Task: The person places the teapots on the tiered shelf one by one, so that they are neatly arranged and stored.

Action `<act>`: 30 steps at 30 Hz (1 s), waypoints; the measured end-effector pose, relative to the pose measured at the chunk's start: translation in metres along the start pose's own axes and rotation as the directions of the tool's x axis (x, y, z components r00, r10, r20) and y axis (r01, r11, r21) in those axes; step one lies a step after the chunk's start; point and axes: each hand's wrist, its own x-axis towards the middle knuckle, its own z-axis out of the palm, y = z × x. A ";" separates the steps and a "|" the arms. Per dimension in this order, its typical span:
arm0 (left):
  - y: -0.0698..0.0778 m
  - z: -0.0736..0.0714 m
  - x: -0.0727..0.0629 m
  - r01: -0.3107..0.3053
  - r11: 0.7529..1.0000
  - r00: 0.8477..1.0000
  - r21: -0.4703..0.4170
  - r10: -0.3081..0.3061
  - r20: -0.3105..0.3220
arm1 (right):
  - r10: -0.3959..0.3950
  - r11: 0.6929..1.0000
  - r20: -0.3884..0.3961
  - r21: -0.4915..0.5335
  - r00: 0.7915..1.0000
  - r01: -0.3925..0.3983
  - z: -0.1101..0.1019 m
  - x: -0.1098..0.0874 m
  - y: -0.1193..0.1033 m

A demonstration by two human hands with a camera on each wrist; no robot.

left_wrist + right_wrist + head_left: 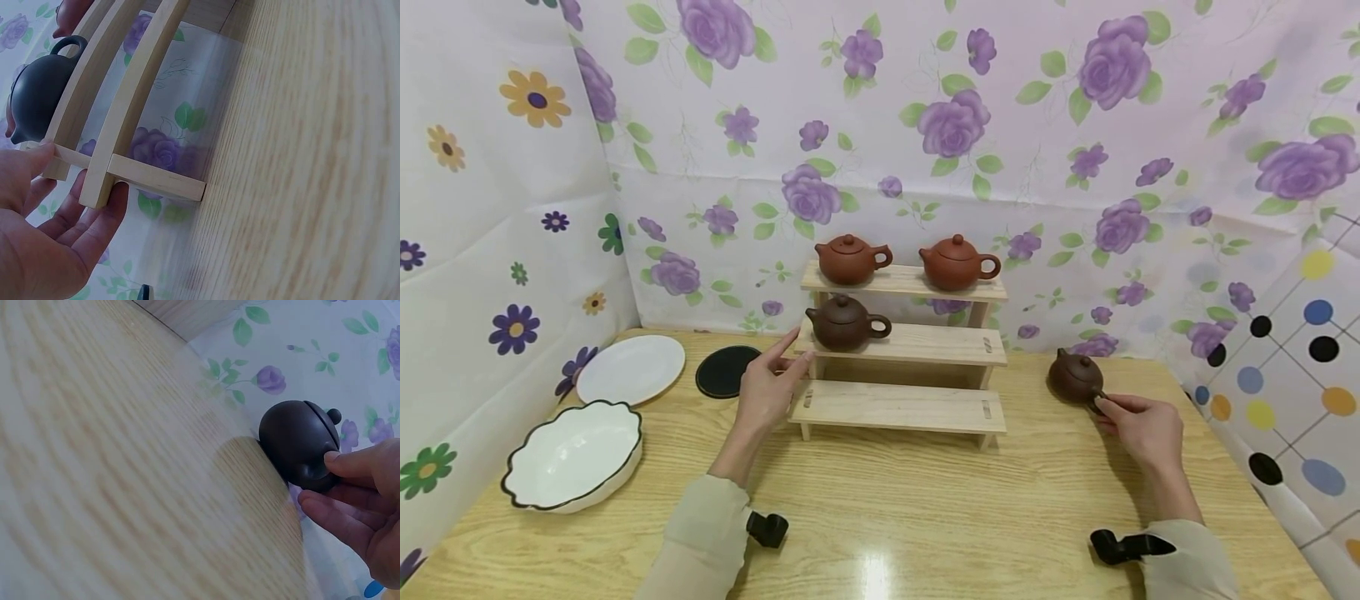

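A three-tier wooden stand (895,406) is at the middle of the table. My left hand (769,387) holds its left end, thumb at the middle board and fingers curled about the end of another board (100,181). On the middle tier, close to that hand, stands a dark brown teapot (841,323). Two reddish-brown teapots, a left one (847,260) and a right one (955,263), are on the top tier. Off to the right, my right hand (1142,429) pinches the handle of another dark brown teapot (1075,377), which is upright at the table surface.
At the left are a white plate (632,369), a round black mat (727,372) and a white scalloped bowl (574,457) with a dark rim. Flowered cloth (880,158) hangs behind the table, and dotted cloth (1292,400) borders its right side.
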 end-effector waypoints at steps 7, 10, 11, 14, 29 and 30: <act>0.000 0.000 0.000 -0.003 1.000 1.000 -0.005 0.003 0.001 | 0.014 1.000 -0.020 -0.002 1.000 -0.014 0.001 0.000 0.000; 0.000 0.000 0.000 -0.001 1.000 1.000 -0.007 0.001 0.000 | 0.022 1.000 -0.029 -0.007 0.999 -0.022 0.002 0.001 0.000; 0.000 0.000 0.000 -0.001 1.000 1.000 -0.006 0.001 0.000 | 0.024 1.000 -0.032 -0.009 0.999 -0.024 0.002 0.001 0.000; 0.000 0.000 0.000 0.000 1.000 1.000 -0.004 0.000 -0.001 | 0.029 0.999 -0.042 -0.013 0.999 -0.030 0.002 0.002 0.000; 0.000 0.000 0.000 0.011 1.000 1.000 -0.005 -0.011 -0.001 | 0.038 0.999 -0.032 0.029 0.999 -0.037 -0.008 0.001 -0.004; 0.000 0.000 0.000 0.011 1.000 1.000 -0.009 -0.011 0.000 | 0.027 0.999 -0.028 0.028 0.999 -0.026 -0.009 0.001 -0.005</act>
